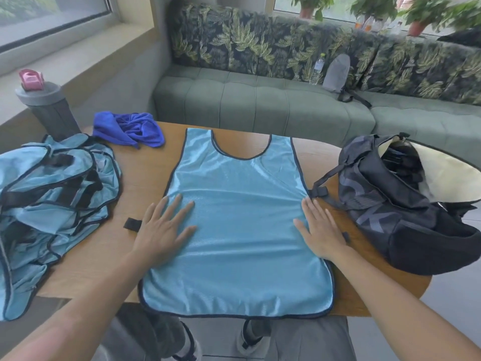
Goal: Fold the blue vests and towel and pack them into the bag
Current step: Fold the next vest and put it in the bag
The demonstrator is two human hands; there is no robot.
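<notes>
A light blue vest [239, 217] with dark trim lies spread flat on the wooden table [145, 173], its neck hole pointing away from me. My left hand [164, 227] presses flat on the vest's left side, fingers spread. My right hand [318, 230] lies flat on its right edge. A heap of more blue vests [49, 199] with black straps sits at the table's left. A crumpled dark blue towel [130, 128] lies at the far left corner. A dark backpack [406, 204] stands open on the right, its mouth facing up.
A grey bottle with a pink lid [46, 105] stands behind the vest heap. A green sofa [260, 100] runs behind the table, with a water bottle [318, 67] and a grey pouch [337, 72] on it. Potted plants line the window sill.
</notes>
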